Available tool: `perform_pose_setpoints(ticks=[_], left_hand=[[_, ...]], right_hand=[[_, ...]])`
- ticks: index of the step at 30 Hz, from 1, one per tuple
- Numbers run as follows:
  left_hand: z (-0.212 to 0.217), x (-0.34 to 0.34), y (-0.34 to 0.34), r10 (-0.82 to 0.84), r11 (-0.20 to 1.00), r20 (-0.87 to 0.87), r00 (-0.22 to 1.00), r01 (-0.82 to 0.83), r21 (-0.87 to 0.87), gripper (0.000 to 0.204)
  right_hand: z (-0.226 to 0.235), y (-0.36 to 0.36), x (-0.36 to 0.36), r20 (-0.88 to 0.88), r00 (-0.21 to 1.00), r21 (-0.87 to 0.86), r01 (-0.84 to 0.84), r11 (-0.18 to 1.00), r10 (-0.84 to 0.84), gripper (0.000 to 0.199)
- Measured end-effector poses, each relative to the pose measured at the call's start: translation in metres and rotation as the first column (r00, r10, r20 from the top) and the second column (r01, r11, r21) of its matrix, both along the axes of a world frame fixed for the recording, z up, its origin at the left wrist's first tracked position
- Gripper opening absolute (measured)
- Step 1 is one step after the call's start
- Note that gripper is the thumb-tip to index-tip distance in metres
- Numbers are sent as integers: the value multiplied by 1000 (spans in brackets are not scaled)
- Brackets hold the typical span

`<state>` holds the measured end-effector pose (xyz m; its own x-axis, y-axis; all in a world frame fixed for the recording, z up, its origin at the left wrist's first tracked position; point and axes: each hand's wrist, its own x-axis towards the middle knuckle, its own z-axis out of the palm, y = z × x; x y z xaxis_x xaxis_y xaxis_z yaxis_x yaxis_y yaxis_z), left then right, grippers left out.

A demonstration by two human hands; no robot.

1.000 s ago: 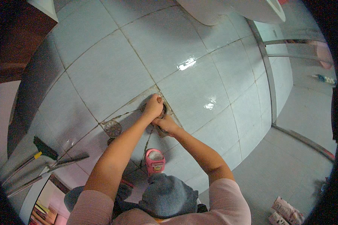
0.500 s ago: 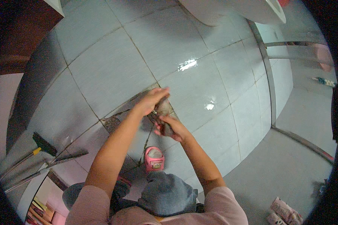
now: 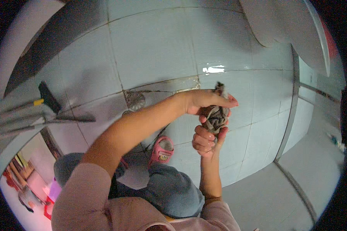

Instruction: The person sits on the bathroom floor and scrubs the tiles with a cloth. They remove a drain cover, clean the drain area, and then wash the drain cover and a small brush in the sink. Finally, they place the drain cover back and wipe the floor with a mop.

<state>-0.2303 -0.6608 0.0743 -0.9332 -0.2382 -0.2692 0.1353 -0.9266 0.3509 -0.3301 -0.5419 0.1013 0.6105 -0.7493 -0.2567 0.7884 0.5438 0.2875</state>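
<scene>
Both hands are raised above the tiled floor, working one item between them: a dark grey, crumpled rag. The left hand comes in from the left with the forearm stretched across the frame; its fingers are closed over the upper part of the rag, with a short tuft standing out above the knuckles. The right hand rises from below, fingers curled shut around the lower part. The two hands sit one above the other, touching or very nearly so. The rag is held clear of the floor, well above the round floor drain to the left. Judged step: the rag is being wrung or bunched between opposed grips; whether water is coming out cannot be told. The next move, in my judgement, calls for a firm counter-twist with both grips kept tight, and for keeping the bundle over the tiles near the drain rather than over the knees. Also noted: a pink slipper on the floor below the forearm, and long-handled tools lying at the left edge.
</scene>
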Motion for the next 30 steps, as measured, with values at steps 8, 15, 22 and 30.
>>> perform_pose_setpoints(ticks=[8,15,22,30], left_hand=[[-13,-1,-8,172,870,337,926,18,-493,35],[-76,-13,8,468,617,579,668,222,-755,30],[-95,-17,21,578,558,668,468,370,-743,34],[-101,-20,36,658,690,701,276,154,-708,35]], right_hand=[[-14,-35,-11,-577,715,159,-375,913,394,20],[-64,-42,4,-893,227,252,-461,851,388,24],[-170,-26,-7,-911,-403,210,-632,746,-85,22],[-151,-18,5,-792,-586,270,-586,764,-170,29]])
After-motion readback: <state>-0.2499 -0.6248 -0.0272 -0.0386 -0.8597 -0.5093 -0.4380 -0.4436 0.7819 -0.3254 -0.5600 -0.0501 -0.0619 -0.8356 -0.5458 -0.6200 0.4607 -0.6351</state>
